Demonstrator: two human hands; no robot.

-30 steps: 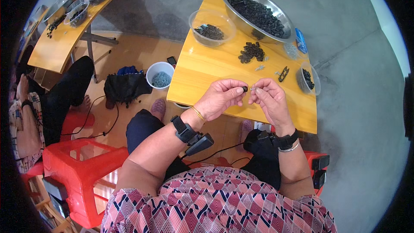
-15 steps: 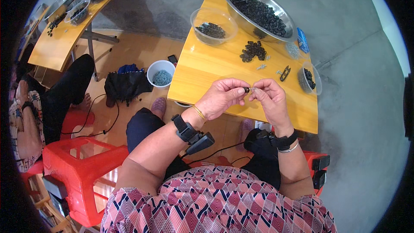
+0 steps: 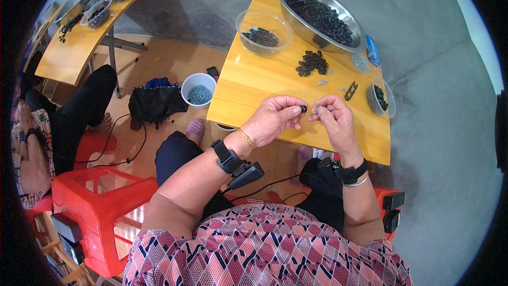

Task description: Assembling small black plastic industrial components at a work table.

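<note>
Yellow wooden table (image 3: 254,82) showing light grain; steel basin (image 3: 353,25) shining silver, black pieces (image 3: 320,15) filling it; clear bowl (image 3: 280,26); white bucket (image 3: 199,80) holding grey-blue bits; red plastic stool (image 3: 95,201); blouse (image 3: 264,254) showing pink, navy and white chevrons; small black part (image 3: 303,108) showing between fingertips.

Very little has changed. My left hand (image 3: 275,119) has turned slightly, so the small black plastic piece (image 3: 303,109) pinched in its fingers (image 3: 294,110) now shows more plainly at the thumb tip. My right hand (image 3: 333,119) has drawn a touch closer, its fingers (image 3: 318,110) now just beside that piece, low over the yellow wooden worktop (image 3: 248,85).
</note>
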